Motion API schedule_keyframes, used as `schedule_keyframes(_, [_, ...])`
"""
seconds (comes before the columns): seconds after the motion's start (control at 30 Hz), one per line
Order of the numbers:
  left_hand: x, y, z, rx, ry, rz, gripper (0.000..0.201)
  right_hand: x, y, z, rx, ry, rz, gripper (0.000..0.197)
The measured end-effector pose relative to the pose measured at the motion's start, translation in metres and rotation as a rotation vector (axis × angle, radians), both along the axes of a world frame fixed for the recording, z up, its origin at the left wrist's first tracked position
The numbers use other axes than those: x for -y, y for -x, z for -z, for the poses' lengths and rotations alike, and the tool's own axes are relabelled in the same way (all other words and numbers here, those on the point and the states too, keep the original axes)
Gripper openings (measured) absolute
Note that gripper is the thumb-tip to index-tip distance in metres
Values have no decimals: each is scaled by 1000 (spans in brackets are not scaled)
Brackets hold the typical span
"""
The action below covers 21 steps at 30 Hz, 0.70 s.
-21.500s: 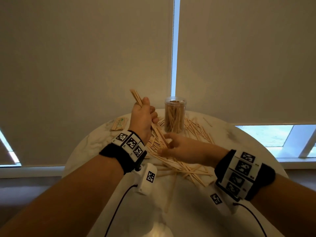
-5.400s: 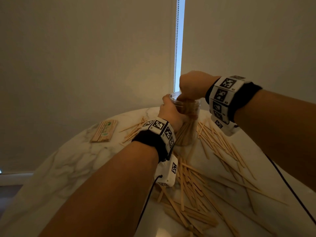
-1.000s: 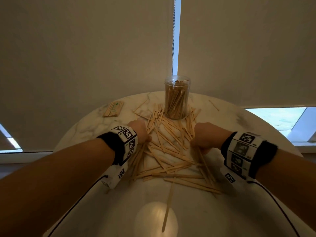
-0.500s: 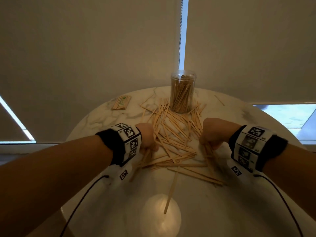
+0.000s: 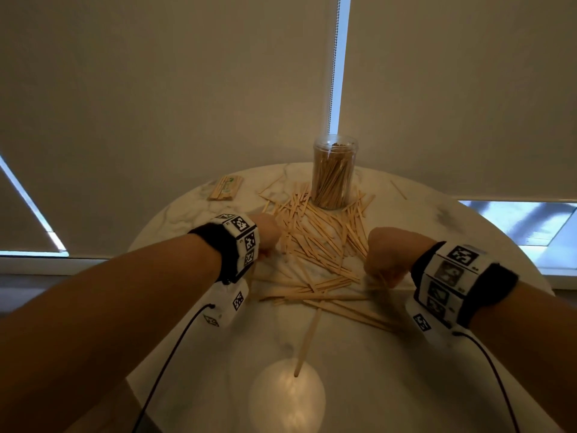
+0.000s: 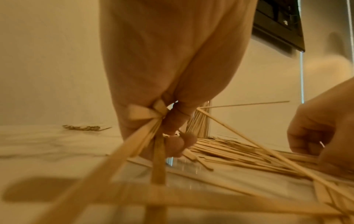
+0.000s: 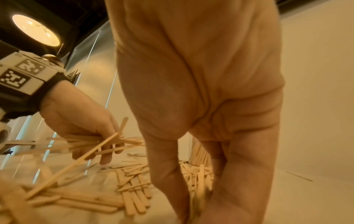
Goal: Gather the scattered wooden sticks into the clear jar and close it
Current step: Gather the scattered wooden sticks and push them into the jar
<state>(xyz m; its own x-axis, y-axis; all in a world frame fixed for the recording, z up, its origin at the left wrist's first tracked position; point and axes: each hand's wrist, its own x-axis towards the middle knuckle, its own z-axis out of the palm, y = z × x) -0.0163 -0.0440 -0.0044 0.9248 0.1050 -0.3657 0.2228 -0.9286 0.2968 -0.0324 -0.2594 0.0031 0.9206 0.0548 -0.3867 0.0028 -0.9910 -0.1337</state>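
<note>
A clear jar, open-topped and packed with upright sticks, stands at the far side of the round marble table. Loose wooden sticks lie in a heap in front of it. My left hand is at the heap's left edge and grips a bunch of sticks just above the table. My right hand is at the heap's right edge, fingers curled down around a few sticks that look blurred. No lid is in view.
A banded pack of sticks lies at the far left of the table. One stick points toward me over a bright lamp reflection. A thin stray stick lies far right. Window blinds hang close behind the table.
Both hands stay at the sides of the heap and have closed on sticks. The left hand's bunch has come up off the table. The jar has not moved.
</note>
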Motion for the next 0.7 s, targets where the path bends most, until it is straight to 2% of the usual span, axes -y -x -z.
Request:
schedule_keyframes(0.07, [-10, -5, 6, 0, 215, -105, 28, 1, 0, 2, -16, 2, 13, 17])
schedule_keyframes(0.17, [-15, -8, 8, 49, 395, -235, 17, 7, -1, 5, -7, -10, 45, 20])
schedule_keyframes(0.23, [-13, -5, 5, 50, 504, -261, 15, 12, -3, 7, 26, -49, 75, 20])
schedule_keyframes(0.33, [-14, -2, 2, 2, 645, -216, 11, 22, -11, 7, 77, -50, 86, 19])
schedule_keyframes(0.37, [-12, -1, 0, -20, 659, -215, 16, 25, -12, 6, 75, -64, 93, 15])
schedule_keyframes(0.47, [-12, -5, 0, -17, 718, -244, 56, 35, -13, 0, 71, -147, 120, 7])
schedule_keyframes(0.53, [-13, -11, 6, 28, 725, -237, 65, 42, -12, -3, 103, -221, 143, 6])
schedule_keyframes(0.57, [-12, -12, 8, 53, 736, -244, 60, 46, -12, -5, 127, -257, 157, 10])
schedule_keyframes(0.63, [-9, -11, 8, 116, 760, -256, 37, 50, -11, -9, 179, -340, 202, 17])
schedule_keyframes(0.7, [-6, -11, 8, 145, 784, -253, 25, 52, -7, -14, 231, -458, 229, 17])
